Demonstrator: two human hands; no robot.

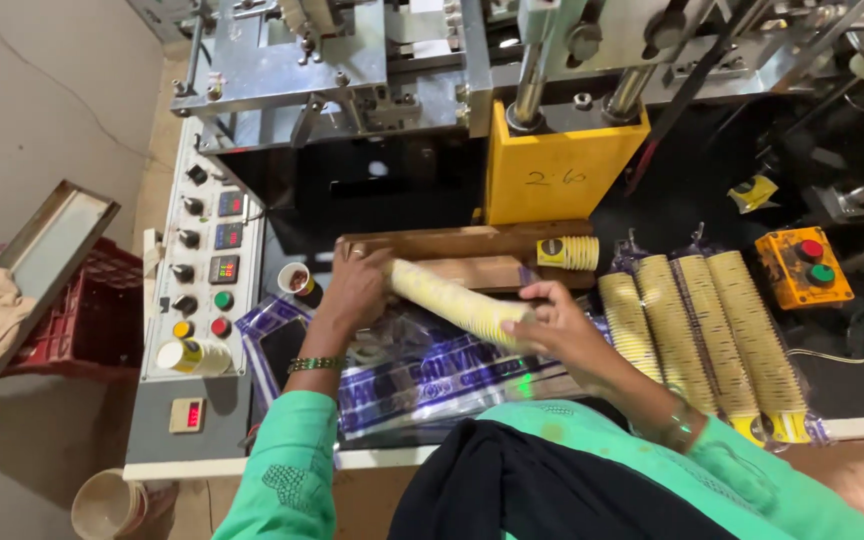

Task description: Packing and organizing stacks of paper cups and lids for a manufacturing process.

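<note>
Holding a long nested stack of paper cups (457,303) level between both hands, the person stands at the bench (852,385) in front of the cup-forming machine (372,70). The left hand (355,288) is cupped over the stack's far end, nearest the control panel (202,270), fingers closed round it; the right hand (552,325) grips the other end from the side, fingers curled on the rims. The stack hangs just above a crumpled blue-and-clear plastic sleeve (422,375) spread on the bench, not touching it as far as I can tell. By my reading the step in hand is gathering a counted stack for bagging; the next move would call for keeping the ends squeezed together so the cups do not slide apart while an end is guided into the sleeve's mouth. Right of the stack lie three bagged stacks (702,330) side by side, and beyond it a short loose stack (569,252) rests on a wooden board (452,245).
</note>
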